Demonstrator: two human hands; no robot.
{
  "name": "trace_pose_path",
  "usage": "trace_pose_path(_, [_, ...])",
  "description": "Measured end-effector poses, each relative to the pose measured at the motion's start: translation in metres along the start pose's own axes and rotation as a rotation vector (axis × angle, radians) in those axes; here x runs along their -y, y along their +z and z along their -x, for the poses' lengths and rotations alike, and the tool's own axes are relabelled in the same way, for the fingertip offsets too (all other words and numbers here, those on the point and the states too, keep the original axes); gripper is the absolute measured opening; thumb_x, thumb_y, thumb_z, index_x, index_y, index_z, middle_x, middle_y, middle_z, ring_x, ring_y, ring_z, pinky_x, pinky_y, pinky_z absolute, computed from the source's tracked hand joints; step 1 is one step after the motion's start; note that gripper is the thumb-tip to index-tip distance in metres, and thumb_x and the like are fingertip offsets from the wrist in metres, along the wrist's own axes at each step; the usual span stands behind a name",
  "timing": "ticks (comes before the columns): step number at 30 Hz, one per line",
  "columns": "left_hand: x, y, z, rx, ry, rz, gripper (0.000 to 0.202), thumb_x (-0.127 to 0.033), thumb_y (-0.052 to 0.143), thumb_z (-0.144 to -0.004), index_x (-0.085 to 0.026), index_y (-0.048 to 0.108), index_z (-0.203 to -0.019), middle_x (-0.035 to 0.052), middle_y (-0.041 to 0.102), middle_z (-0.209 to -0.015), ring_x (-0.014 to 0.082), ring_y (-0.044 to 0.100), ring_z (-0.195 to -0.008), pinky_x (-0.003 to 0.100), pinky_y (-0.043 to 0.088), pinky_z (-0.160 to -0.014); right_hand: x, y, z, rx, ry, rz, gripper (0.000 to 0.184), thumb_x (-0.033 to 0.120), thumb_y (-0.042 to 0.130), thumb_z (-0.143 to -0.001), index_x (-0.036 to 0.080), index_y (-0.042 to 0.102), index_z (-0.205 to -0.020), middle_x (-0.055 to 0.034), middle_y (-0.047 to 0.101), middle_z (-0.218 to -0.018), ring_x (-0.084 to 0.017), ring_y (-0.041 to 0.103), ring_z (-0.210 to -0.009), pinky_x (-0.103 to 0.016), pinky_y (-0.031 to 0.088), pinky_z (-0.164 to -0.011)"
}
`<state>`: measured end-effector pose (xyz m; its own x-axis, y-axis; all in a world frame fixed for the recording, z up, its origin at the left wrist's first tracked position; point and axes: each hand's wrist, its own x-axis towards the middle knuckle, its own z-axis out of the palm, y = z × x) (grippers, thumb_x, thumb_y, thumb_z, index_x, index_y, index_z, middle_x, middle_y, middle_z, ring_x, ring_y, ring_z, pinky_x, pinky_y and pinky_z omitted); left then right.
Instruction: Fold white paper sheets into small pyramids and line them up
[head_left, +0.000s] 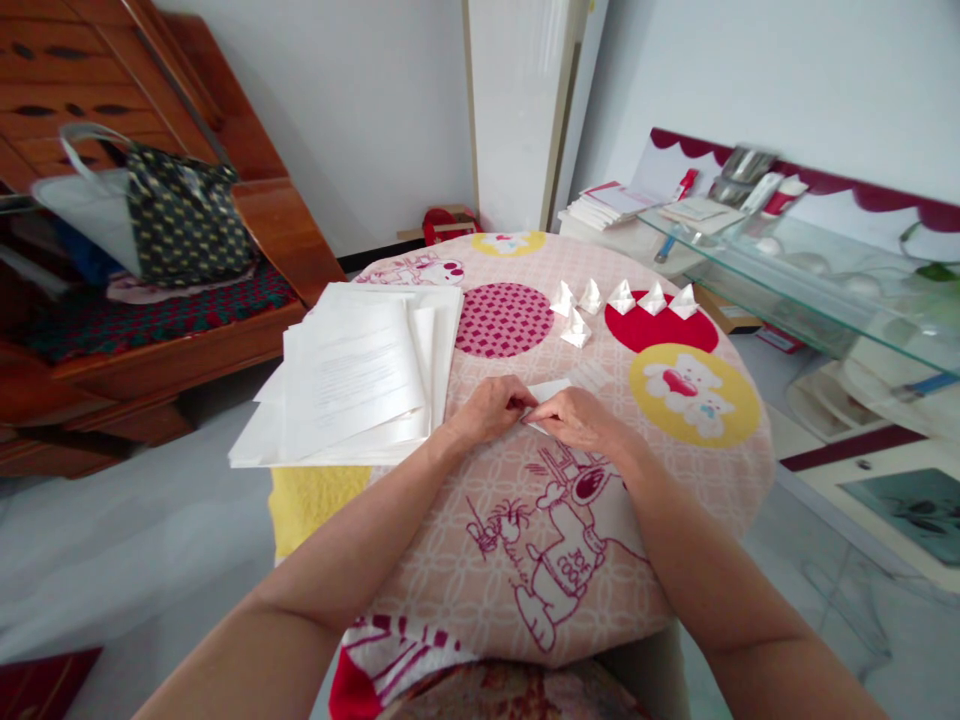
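Note:
My left hand and my right hand meet over a small white folded paper in the middle of the round table. Both hands press and pinch the paper with fingers curled; most of it is hidden beneath them. A thick stack of white sheets lies just left of my left hand. Several small folded white paper shapes stand in a row at the far side of the table, beyond my hands.
The table wears a pink cartoon-print cloth. A wooden bench with a patterned bag stands at the left. A glass shelf with papers and containers runs along the right. A white pillar rises behind the table.

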<state>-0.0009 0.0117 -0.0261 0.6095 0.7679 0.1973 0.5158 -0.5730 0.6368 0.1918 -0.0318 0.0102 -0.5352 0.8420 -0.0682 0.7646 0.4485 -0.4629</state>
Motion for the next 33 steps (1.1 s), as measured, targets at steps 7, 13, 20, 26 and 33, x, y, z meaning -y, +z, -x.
trace_pose_path(7, [-0.002, -0.002, 0.0, 0.009, -0.002, -0.009, 0.029, -0.005, 0.061, -0.076, -0.019, 0.081, -0.09, 0.0021, 0.075, -0.085, 0.0123, 0.065, -0.074, 0.023, 0.052, -0.07, 0.015, -0.006, 0.001, 0.028, 0.02, 0.077, 0.031, 0.008, 0.055, -0.088, 0.023, 0.081, -0.083, -0.0065, 0.077, -0.079, -0.018, 0.067, -0.075, -0.028, 0.036, -0.064])
trace_pose_path(13, [0.0, 0.0, 0.0, 0.012, -0.011, -0.023, 0.035, -0.001, 0.056, -0.075, -0.016, 0.081, -0.095, 0.0045, 0.074, -0.088, 0.0128, 0.065, -0.074, 0.026, 0.053, -0.073, -0.001, -0.008, 0.008, 0.069, -0.002, 0.006, 0.036, 0.007, 0.057, -0.085, 0.026, 0.085, -0.096, -0.0055, 0.081, -0.089, -0.017, 0.068, -0.073, -0.026, 0.04, -0.066])
trace_pose_path(20, [0.004, 0.002, 0.001, -0.005, -0.001, -0.024, 0.035, 0.001, 0.057, -0.075, -0.017, 0.08, -0.093, 0.0033, 0.072, -0.085, 0.0119, 0.063, -0.074, 0.025, 0.054, -0.075, 0.008, -0.022, 0.015, 0.15, 0.037, 0.038, 0.039, 0.003, 0.055, -0.08, 0.024, 0.086, -0.09, -0.005, 0.081, -0.083, -0.015, 0.065, -0.068, -0.025, 0.038, -0.062])
trace_pose_path(26, [0.006, 0.003, 0.001, -0.012, 0.021, -0.031, 0.035, 0.001, 0.056, -0.074, -0.017, 0.08, -0.093, 0.0034, 0.072, -0.088, 0.0121, 0.063, -0.075, 0.026, 0.054, -0.077, 0.003, -0.032, 0.024, 0.221, 0.133, -0.087, 0.036, 0.003, 0.055, -0.074, 0.022, 0.085, -0.08, -0.0008, 0.074, -0.064, -0.013, 0.058, -0.054, -0.024, 0.038, -0.056])
trace_pose_path(33, [0.005, 0.004, 0.002, -0.014, 0.029, -0.022, 0.033, -0.003, 0.055, -0.077, -0.02, 0.079, -0.093, 0.0032, 0.073, -0.09, 0.0142, 0.065, -0.084, 0.028, 0.054, -0.083, -0.033, -0.02, 0.014, -0.333, 0.335, -0.168, 0.023, 0.014, 0.062, -0.081, 0.013, 0.081, -0.093, -0.0077, 0.076, -0.081, -0.019, 0.068, -0.074, -0.026, 0.047, -0.065])
